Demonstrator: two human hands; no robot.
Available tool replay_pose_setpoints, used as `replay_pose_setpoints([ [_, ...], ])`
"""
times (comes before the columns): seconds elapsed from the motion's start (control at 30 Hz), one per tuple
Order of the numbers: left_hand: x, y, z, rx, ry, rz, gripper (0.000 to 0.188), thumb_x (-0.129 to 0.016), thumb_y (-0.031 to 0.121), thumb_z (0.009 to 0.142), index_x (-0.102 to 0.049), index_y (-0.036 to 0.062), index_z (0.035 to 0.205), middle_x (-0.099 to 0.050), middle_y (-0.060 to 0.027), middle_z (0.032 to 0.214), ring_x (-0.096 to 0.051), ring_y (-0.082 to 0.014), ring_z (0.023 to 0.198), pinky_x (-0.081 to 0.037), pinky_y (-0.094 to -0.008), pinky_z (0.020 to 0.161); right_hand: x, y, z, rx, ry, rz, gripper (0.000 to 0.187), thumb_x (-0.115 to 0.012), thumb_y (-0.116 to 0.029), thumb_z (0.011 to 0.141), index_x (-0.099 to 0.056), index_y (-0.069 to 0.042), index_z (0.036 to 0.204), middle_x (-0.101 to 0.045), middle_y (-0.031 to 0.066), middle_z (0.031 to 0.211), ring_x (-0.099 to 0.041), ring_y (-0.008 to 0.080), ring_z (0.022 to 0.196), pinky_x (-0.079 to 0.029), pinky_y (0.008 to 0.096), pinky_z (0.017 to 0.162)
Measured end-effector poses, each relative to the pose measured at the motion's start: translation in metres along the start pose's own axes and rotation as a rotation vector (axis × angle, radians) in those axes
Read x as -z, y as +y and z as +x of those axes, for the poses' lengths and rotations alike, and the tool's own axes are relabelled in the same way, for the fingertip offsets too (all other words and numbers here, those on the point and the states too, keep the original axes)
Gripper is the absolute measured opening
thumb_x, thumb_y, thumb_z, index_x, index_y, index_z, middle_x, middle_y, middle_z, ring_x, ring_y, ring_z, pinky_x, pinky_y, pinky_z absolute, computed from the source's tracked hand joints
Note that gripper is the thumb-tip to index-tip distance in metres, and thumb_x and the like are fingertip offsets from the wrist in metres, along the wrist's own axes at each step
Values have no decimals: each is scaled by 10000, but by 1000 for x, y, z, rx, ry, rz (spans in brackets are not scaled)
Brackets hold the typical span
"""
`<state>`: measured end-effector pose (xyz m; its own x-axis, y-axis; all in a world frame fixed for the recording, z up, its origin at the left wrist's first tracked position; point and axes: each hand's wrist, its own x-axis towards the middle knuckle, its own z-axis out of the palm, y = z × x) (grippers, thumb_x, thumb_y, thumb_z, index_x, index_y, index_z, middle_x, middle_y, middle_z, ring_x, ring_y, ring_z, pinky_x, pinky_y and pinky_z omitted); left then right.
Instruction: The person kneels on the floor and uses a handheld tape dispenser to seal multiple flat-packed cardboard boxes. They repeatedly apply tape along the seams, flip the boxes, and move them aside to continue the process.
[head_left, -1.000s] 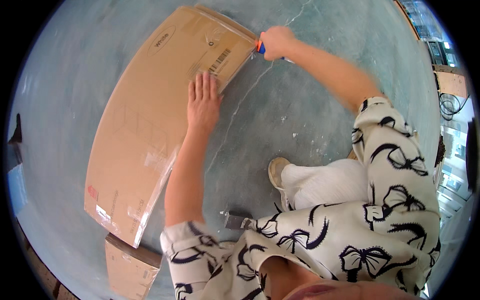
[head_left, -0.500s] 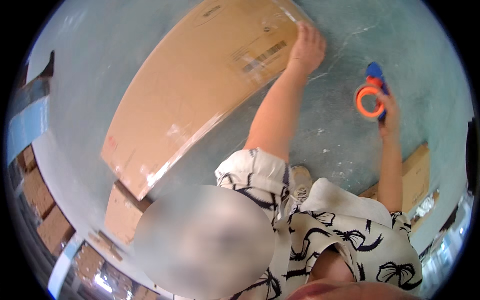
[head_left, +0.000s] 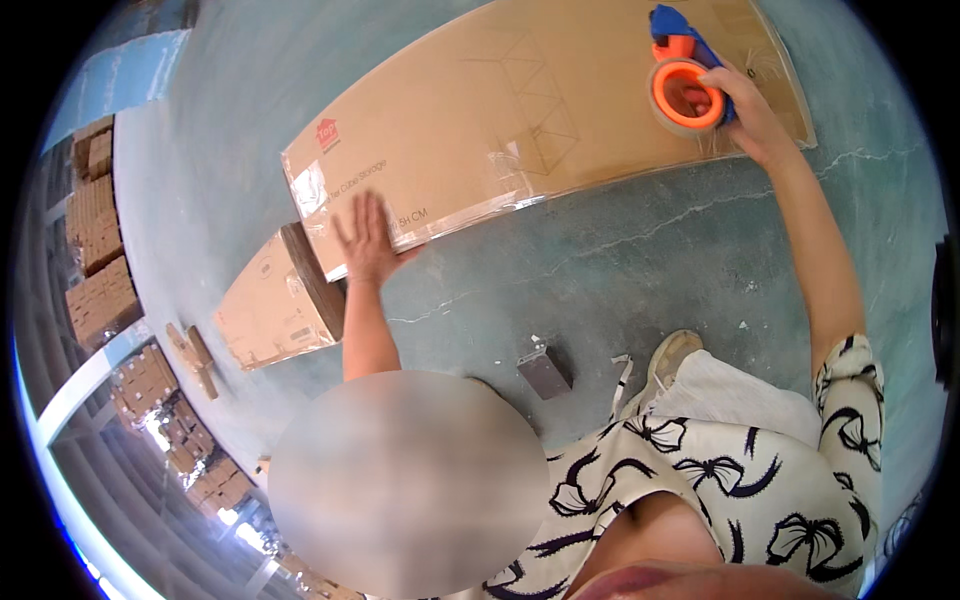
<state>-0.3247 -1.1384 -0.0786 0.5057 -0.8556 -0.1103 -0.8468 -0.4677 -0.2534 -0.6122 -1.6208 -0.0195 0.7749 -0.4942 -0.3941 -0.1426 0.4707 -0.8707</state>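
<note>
A long flat cardboard box (head_left: 440, 150) lies across the floor ahead of me, with clear tape along its near edge. Near the box's left end my left hand (head_left: 368, 245) rests on the near edge, fingers spread and holding nothing. My right hand (head_left: 752, 115) is closed round a blue tape dispenser (head_left: 712, 48), over the right part of the box. An orange-cored tape roll (head_left: 660, 98) sits on the dispenser, and some of my fingers show through its ring. Whether the dispenser touches the cardboard, I cannot tell.
A second cardboard box (head_left: 265, 305) lies beside the left end of the long one. Nearer my shoe (head_left: 672, 360) stands a small dark block (head_left: 545, 373). Brown cardboard pieces (head_left: 192, 358) lie on the left floor, and stacked cartons (head_left: 98, 235) line the far left.
My left hand has gone from the long box's right end to its left end. The tape dispenser, in my right hand, has moved from above the floor to over the box. My view has shifted.
</note>
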Motion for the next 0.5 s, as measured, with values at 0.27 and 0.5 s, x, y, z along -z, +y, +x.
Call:
replay_pose_setpoints([
  [0.27,-78,-124,-164,1243,84,-686,551,-651,370,831,-518,-30,1185,-548,-180,1203,-546,-298,1029,-442,-460,873,-41,-18,65,86,-155,-571,550,-572,-387,914,-522,10,1291,-521,90,1328,-482,173,1222,-377,298,1017],
  [0.5,-29,91,16,1404,290,-2054,447,-609,373,914,-512,47,1204,-465,-179,1218,-500,-321,1045,-491,-483,872,90,-29,213,585,327,-1963,454,-388,-431,944,-561,-127,1233,-538,171,1277,-492,362,1174,-373,449,1013],
])
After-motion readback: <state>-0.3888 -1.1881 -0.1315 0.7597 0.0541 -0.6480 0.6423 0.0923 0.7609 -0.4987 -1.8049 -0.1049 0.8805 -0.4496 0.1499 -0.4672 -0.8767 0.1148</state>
